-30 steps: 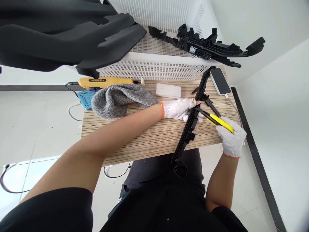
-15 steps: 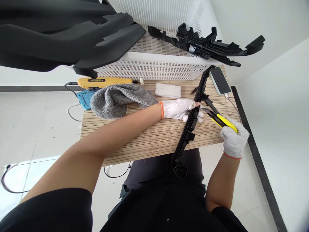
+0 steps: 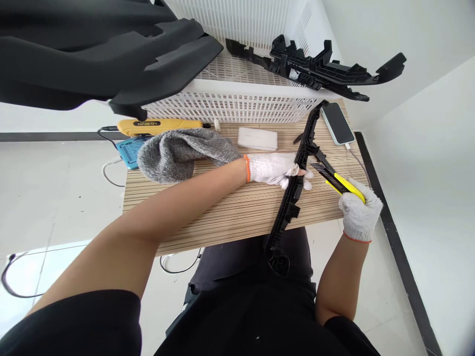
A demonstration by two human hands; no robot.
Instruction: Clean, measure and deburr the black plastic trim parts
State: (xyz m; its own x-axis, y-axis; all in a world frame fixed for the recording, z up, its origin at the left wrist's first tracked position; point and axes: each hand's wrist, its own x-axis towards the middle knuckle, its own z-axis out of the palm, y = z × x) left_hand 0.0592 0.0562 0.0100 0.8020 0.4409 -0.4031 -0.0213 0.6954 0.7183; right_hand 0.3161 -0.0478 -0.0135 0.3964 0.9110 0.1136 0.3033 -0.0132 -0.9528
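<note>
My left hand (image 3: 276, 168), in a white knit glove with an orange cuff, grips a long black plastic trim piece (image 3: 288, 205) near its middle, the bare thumb tip lying across it. The piece slants from beside the phone down past the table's front edge, over my lap. In my gloved right hand (image 3: 360, 212) is a yellow and black utility knife (image 3: 339, 184). Its blade points up and left, toward the fingers of my left hand and just right of the trim. Whether the blade touches anything I cannot tell. Part of a dark tool (image 3: 326, 162) shows behind the knife.
A white plastic basket (image 3: 237, 106) with several black trim pieces (image 3: 315, 69) stands at the back. Large black panels (image 3: 111, 59) overhang the upper left. On the wooden table (image 3: 230, 212) lie a grey cloth (image 3: 166, 155), yellow power tool (image 3: 159, 126), white block (image 3: 257, 139) and charging phone (image 3: 337, 123).
The thumb of my left hand has slid slightly down along the trim piece. My right hand and the knife are nearly still.
</note>
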